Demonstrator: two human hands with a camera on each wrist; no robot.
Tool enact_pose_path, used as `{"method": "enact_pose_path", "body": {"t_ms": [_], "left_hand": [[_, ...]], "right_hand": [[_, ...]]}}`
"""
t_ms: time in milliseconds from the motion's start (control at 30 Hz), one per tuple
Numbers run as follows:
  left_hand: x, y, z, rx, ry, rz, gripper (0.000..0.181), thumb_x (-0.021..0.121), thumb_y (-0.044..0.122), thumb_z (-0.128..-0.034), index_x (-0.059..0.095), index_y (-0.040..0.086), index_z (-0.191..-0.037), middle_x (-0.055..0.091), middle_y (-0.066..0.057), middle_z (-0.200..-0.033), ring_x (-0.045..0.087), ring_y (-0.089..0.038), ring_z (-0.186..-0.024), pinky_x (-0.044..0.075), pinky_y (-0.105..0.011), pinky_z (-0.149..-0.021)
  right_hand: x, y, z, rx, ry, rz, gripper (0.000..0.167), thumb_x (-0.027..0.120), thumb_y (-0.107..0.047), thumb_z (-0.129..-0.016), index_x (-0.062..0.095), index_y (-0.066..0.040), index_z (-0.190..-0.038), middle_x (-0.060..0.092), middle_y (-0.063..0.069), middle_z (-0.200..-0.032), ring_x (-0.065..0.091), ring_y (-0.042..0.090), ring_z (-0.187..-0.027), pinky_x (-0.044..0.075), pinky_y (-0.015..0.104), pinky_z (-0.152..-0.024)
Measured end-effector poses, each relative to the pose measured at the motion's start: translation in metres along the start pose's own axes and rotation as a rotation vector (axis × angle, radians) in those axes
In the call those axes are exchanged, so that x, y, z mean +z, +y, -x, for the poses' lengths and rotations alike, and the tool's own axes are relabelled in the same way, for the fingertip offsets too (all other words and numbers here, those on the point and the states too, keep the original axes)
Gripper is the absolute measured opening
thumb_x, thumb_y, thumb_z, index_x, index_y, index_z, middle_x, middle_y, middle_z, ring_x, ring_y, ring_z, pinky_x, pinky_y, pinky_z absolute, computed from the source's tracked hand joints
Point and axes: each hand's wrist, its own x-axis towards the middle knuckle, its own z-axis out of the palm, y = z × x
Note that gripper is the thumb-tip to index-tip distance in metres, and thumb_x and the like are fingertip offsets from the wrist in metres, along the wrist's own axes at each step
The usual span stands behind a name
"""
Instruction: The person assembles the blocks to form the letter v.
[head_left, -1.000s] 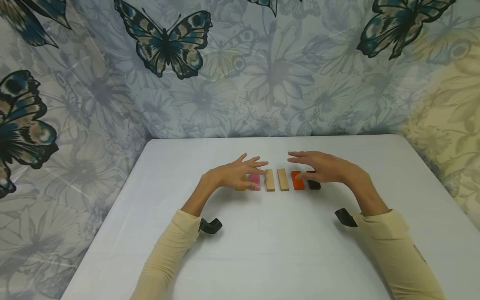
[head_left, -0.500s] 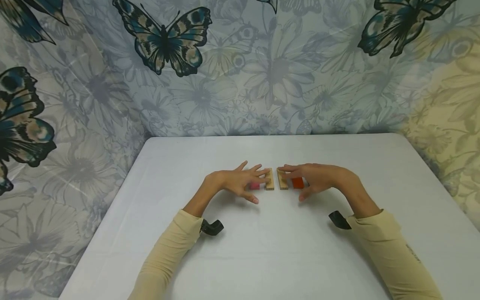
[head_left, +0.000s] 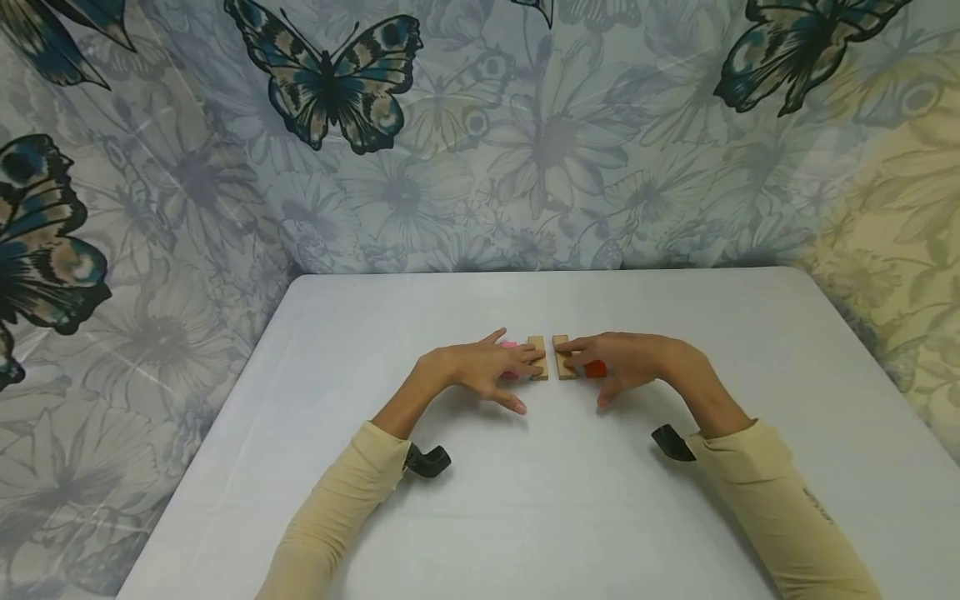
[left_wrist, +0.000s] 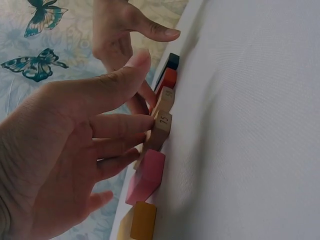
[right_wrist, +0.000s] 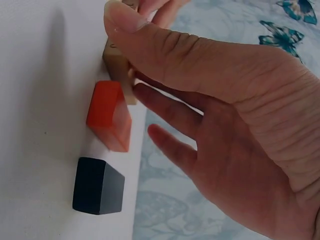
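Note:
Several small blocks stand in a row across the table. My left hand (head_left: 487, 365) reaches over the pink block (left_wrist: 150, 172), its stretched fingertips at the left plain wooden block (left_wrist: 163, 122), which bears a printed number. From the other side, the fingers of my right hand (head_left: 637, 362) meet the right plain wooden block (right_wrist: 117, 65). A narrow gap separates the two wooden blocks in the head view. Beneath my right hand is the orange-red block (right_wrist: 106, 112), with the black block (right_wrist: 97, 187) beyond it. A yellow block (left_wrist: 144, 220) lies past the pink one. Both thumbs are held apart from the blocks.
White cloth covers the table (head_left: 555, 517), whose far edge meets a wall hanging (head_left: 555, 158) with flowers and butterflies. Dark wrist-camera pieces jut inward from the left cuff (head_left: 427, 460) and the right cuff (head_left: 672, 443).
Both hands have come lower and inward, from hovering over the outer blocks to fingertips at the two wooden blocks. The wooden blocks look barely moved.

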Motion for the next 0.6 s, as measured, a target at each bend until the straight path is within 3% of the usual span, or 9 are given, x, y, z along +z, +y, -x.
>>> {"method": "enact_pose_path", "body": {"t_ms": [367, 600], "left_hand": [[0.0008, 0.0065, -0.0001, -0.073, 0.0, -0.098, 0.081, 0.062, 0.065, -0.0969, 0.037, 0.025, -0.163, 0.018, -0.001, -0.177, 0.021, -0.021, -0.164, -0.004, -0.061, -0.133], [-0.0003, 0.0083, 0.0, -0.091, -0.002, -0.109, 0.082, 0.063, 0.065, -0.0963, 0.036, 0.025, -0.163, 0.019, -0.001, -0.177, 0.022, -0.023, -0.164, -0.003, -0.064, -0.132]], "right_hand": [[0.002, -0.005, -0.0012, 0.009, -0.013, 0.031, 0.068, 0.086, -0.032, -0.088, 0.061, -0.01, -0.147, 0.038, 0.015, -0.168, 0.042, 0.047, -0.15, 0.041, 0.064, -0.117], [0.0018, -0.0092, -0.0007, -0.037, -0.015, 0.086, 0.067, 0.084, -0.027, -0.089, 0.06, -0.004, -0.147, 0.039, 0.019, -0.165, 0.045, 0.048, -0.148, 0.045, 0.062, -0.115]]}}
